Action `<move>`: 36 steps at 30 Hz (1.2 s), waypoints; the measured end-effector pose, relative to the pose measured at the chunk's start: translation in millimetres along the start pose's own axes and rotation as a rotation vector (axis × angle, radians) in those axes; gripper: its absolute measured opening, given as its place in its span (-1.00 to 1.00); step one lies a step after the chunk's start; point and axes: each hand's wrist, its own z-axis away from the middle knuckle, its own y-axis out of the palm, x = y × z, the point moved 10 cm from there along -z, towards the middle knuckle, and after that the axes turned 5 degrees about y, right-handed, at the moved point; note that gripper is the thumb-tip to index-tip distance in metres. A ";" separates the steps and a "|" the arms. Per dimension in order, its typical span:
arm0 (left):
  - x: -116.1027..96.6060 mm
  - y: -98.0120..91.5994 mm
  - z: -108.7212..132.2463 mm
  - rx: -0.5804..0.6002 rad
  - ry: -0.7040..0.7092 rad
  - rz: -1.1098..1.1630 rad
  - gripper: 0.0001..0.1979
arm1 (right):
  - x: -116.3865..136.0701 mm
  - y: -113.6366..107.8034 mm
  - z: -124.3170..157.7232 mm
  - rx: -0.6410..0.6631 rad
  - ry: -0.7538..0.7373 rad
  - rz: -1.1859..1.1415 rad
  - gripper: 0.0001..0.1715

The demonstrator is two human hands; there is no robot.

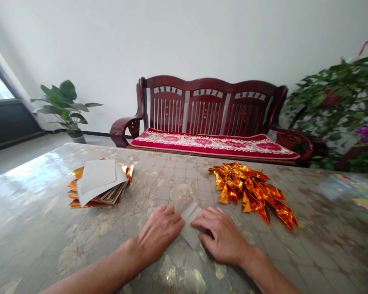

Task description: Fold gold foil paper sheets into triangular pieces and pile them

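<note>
A small sheet of paper point(190, 233), pale grey side up, lies turned cornerwise on the table in front of me, with a crease or folded strip across its upper part. My left hand point(164, 228) has its fingers closed together and holds the sheet down at its left edge. On the other side, my right hand point(222, 234) grips the right edge, its fingers bent over the paper and the thumb lower down. The fingers cover both side corners. To the right lies a heap of folded shiny orange-gold foil pieces point(251, 188).
A loose stack of foil-backed paper sheets point(99, 183) sits on the left of the patterned table point(27, 241). A clear plastic bag point(345, 185) lies at the far right. Behind the table stand a dark red wooden bench point(204, 110), a potted plant point(67, 106) and a leafy plant point(334, 98).
</note>
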 end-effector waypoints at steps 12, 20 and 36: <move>-1.8 5.8 -7.1 -0.001 -0.024 -0.049 -0.87 | 0.7 5.5 -3.4 0.001 -0.129 0.221 -0.85; -11.5 3.7 -6.2 -0.013 -0.141 0.042 -0.48 | 7.4 8.7 -0.6 -0.169 -0.098 0.234 -0.76; 4.1 7.0 0.0 0.007 -0.146 0.022 -0.94 | -19.9 -6.2 2.1 -0.026 0.024 -0.131 -0.45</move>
